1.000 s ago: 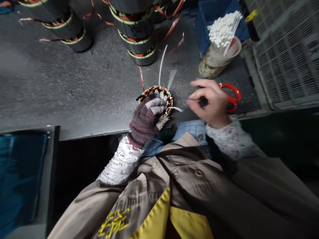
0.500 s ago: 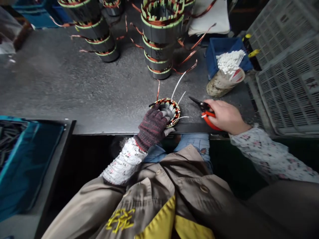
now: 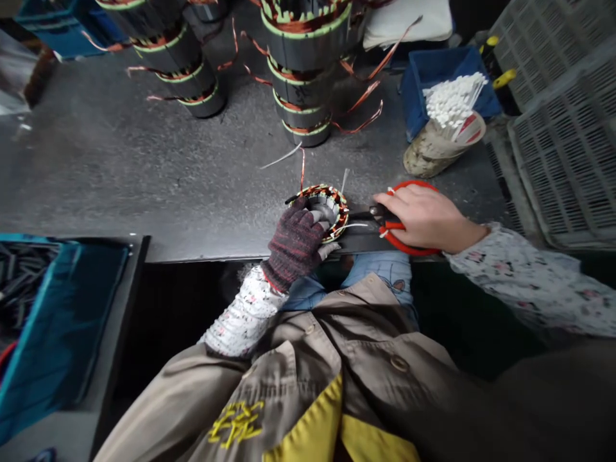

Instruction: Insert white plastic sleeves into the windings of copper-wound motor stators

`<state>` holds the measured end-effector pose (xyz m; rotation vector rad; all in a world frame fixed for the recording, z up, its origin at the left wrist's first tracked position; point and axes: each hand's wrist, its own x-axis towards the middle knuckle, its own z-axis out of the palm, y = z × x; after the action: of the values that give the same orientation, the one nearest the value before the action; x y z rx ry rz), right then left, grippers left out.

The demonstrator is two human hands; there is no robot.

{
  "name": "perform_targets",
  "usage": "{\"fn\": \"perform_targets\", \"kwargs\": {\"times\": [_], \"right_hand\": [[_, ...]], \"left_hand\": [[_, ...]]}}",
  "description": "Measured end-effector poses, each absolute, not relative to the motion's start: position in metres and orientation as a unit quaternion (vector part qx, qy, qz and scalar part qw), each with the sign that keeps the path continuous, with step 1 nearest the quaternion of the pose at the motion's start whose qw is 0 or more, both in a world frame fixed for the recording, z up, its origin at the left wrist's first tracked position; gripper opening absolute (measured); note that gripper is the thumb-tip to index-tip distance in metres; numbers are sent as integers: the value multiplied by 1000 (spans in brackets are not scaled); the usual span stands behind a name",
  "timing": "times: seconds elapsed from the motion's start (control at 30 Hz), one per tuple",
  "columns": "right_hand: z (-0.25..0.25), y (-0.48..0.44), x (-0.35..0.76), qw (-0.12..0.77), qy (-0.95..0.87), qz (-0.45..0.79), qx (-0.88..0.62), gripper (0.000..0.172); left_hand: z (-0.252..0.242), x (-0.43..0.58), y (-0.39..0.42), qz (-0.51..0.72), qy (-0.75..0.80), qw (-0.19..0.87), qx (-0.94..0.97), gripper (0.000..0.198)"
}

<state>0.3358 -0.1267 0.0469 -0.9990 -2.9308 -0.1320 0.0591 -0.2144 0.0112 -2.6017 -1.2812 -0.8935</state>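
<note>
My left hand (image 3: 294, 244), in a dark knitted glove, is shut on a small wound motor stator (image 3: 325, 210) at the bench's front edge. The stator has copper windings and a grey core, and the glove hides its near side. My right hand (image 3: 426, 218) grips red-handled scissors (image 3: 397, 221), whose dark blades point left and reach close to the stator's right side. A thin white tie (image 3: 349, 226) crosses that side. A copper wire lead (image 3: 302, 170) rises from the stator's far rim, and a loose white strand (image 3: 282, 156) lies beyond it.
Stacks of wound stators (image 3: 302, 77) stand on the dark bench (image 3: 144, 179) at the back. A pot of white ties (image 3: 440, 138) sits before a blue bin (image 3: 423, 90). Grey plastic crates (image 3: 568, 160) stand right, and a teal bin (image 3: 62, 301) lies left.
The scissors have swung from pointing up-left to pointing left, and their blades are now nearer the stator. The white strand that stood above the stator now lies further left.
</note>
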Motion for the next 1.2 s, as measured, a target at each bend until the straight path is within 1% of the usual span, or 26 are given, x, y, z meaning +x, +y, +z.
{"fn": "perform_targets", "kwargs": {"times": [0.17, 0.27, 0.37, 0.47, 0.57, 0.77, 0.9, 1.0, 1.1, 1.13, 1.2], "right_hand": [[48, -137, 336, -7, -940, -81, -331, 50], [54, -143, 336, 11, -951, -96, -295, 46], [60, -150, 332, 30, -964, -119, -237, 44], [60, -153, 325, -3, -965, -117, -233, 42], [55, -151, 326, -26, -962, -98, -252, 45], [50, -143, 332, 40, -965, -121, -228, 47], [50, -144, 317, 10, -971, -88, -223, 47], [46, -142, 311, 8, -968, -46, -248, 48], [34, -135, 326, 22, -937, -26, -347, 50], [29, -130, 336, 27, -919, -17, -393, 52], [15, -122, 358, 45, -889, 14, -456, 58]], "left_hand": [[12, 59, -213, -290, -424, 60, -856, 36], [12, 60, -213, -285, -424, 74, -856, 37], [11, 61, -213, -281, -432, 64, -855, 37], [9, 61, -214, -282, -445, 60, -848, 35], [7, 60, -215, -288, -443, 67, -846, 37], [7, 54, -212, -312, -431, 86, -842, 35], [7, 52, -212, -299, -445, 65, -842, 37], [8, 46, -213, -291, -445, 59, -845, 39], [12, 26, -215, -297, -435, 66, -847, 38], [14, 15, -215, -284, -437, 64, -851, 38], [23, -7, -216, -222, -451, 78, -861, 42]]}}
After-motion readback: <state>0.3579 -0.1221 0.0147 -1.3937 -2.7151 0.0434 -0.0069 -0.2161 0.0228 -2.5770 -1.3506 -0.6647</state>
